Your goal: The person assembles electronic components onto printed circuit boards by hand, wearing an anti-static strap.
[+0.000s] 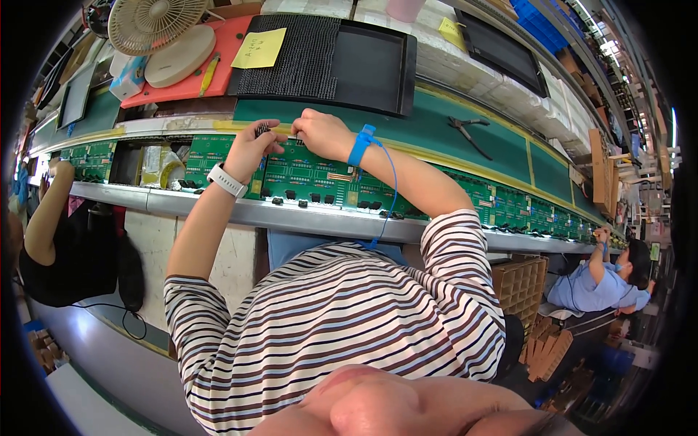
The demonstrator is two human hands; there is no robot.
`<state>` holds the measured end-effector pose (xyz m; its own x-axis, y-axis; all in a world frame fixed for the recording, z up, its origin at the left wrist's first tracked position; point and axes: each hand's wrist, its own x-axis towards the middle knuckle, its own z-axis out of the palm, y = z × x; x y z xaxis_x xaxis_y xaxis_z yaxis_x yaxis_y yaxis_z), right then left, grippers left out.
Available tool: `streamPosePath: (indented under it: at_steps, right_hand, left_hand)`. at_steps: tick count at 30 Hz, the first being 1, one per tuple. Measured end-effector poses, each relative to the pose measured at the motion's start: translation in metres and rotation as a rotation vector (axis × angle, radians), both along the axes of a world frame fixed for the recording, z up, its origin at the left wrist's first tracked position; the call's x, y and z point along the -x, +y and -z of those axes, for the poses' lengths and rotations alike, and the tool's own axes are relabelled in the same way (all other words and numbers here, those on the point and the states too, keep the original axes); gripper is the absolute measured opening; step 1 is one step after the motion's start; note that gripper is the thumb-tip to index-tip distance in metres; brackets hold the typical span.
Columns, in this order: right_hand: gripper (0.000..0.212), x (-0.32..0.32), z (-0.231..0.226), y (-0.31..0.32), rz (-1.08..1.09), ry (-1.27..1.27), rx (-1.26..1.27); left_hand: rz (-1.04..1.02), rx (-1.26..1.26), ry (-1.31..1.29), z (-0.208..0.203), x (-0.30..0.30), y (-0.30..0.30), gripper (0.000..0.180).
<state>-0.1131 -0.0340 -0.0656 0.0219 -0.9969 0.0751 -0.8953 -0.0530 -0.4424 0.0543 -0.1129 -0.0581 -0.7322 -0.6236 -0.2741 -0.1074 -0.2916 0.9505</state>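
My left hand (251,151) is closed round several small black electronic components (262,129), which show between its thumb and fingers. Just right of it, my right hand (323,135) is pinched at the far edge of a green circuit board (294,171). Whatever sits in that pinch is too small and hidden to make out. A blue wrist strap (360,145) with a cord circles my right wrist. Beyond both hands lies a black tray (371,62), its left part filled with rows of small black components (298,73).
More circuit boards (509,207) line the rail (305,214) to both sides. Pliers (470,136) lie on the green mat (429,120) at right. A fan (156,25) and a red board (229,47) stand back left, by a yellow note (259,49). Co-workers sit at either side.
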Motion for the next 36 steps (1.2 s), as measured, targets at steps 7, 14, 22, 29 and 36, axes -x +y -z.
streamPosePath:
  at_steps: [7,14,22,29,36]
  right_hand:
    - [0.014,-0.007,-0.008,0.004,-0.113,0.017,0.049]
    - [0.016,-0.015,-0.005,-0.009,0.014,-0.787,0.083]
    - [0.015,0.009,0.008,-0.032,0.026,-0.568,-0.151]
    - [0.016,-0.002,0.009,-0.027,-0.121,-0.074,-0.003]
    - [0.016,-0.007,0.007,-0.025,-0.111,0.005,0.003]
  left_hand:
    - [-0.039,0.088,0.075,0.011,0.004,0.001,0.036]
    - [0.022,-0.155,0.139,0.005,0.007,0.002,0.034]
    - [-0.163,0.085,0.017,0.003,-0.007,-0.004,0.042]
    - [-0.156,0.1,0.015,0.005,-0.016,-0.006,0.045]
    - [-0.143,0.118,0.025,0.006,-0.015,-0.006,0.043]
